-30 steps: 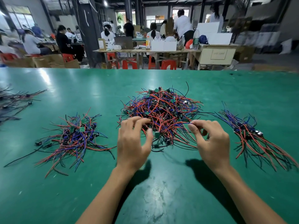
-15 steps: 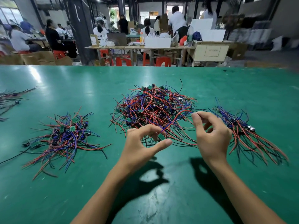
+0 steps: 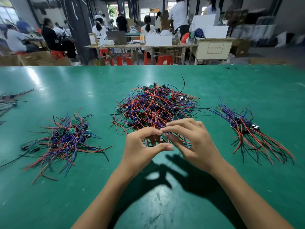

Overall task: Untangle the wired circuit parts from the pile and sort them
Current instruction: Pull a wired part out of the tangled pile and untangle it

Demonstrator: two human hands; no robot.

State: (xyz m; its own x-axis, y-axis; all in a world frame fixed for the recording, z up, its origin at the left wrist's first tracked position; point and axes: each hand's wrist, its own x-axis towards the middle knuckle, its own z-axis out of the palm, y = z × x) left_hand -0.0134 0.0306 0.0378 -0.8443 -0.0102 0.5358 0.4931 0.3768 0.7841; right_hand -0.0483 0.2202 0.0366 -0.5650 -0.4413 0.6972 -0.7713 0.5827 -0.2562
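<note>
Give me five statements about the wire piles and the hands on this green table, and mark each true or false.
1. Both hands meet at the near edge of the middle pile. True.
2. The left hand rests flat on the left pile. False: it is at the middle pile, fingers curled.
3. The right hand pinches a small circuit part. True.
4. The right pile is a round tangled heap. False: its wires lie roughly combed in one direction.
5. The table is red. False: it is green.
</note>
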